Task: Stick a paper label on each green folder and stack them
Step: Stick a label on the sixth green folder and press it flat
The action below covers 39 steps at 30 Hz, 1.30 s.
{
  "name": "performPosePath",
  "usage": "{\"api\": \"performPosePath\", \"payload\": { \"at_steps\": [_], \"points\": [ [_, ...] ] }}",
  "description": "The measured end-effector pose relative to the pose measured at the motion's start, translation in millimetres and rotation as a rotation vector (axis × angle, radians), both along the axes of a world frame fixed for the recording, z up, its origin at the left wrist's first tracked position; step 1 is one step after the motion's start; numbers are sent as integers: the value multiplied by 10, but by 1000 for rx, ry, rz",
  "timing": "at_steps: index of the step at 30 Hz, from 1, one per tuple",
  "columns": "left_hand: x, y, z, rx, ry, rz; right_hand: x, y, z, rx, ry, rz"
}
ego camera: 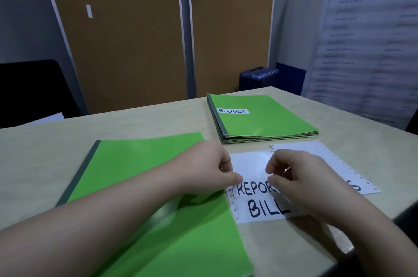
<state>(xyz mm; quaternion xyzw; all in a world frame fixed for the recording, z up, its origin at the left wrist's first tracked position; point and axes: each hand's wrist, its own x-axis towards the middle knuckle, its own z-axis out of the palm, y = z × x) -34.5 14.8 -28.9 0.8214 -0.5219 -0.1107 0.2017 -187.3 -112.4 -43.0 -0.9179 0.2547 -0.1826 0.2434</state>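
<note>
Both hands, left hand [212, 170] and right hand [300, 177], pinch at the label sheet [253, 199], seemingly peeling "REPORT". An unlabelled green folder [144, 175] lies left; the labelled stack [264, 118] sits far right.

A pale beige table [140, 122] with a faint wood grain fills the foreground, its far edge running across the middle of the view. Behind it stand two tall brown cork boards [126, 34] in silvery frames, side by side, a small white slip [89, 11] stuck on the left one. A dark chair back [34, 86] shows at the left. A blue suitcase [256, 77] sits at the foot of the grey wall, and a blurred printed sheet [371, 34] hangs at the right.
</note>
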Motion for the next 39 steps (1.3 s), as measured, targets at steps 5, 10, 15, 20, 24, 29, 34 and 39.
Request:
{"api": "performPosePath", "payload": {
  "at_steps": [5,10,15,20,24,29,34,39],
  "points": [
    [-104,-44,-68,-32,-106,16,62,32,-52,-147,145,-22],
    [-63,-7,-56,-73,45,18,94,19,19,-232,280,-61],
    [50,44,-46,-113,230,47,140,10,99,-264,273,-68],
    [111,89,29,-174,330,82,192,23,205,-281,148,-88],
    [265,340,190,-222,365,94,378,198,304,-234,4,-10],
    [620,850,302,-195,337,169,767,517,384,-39,-48,108],
    [951,1413,298,-179,341,270,1193,837,415,127,38,254],
    [1145,1735,233,-269,383,329,1502,1089,458,173,130,348]
  ]
}}
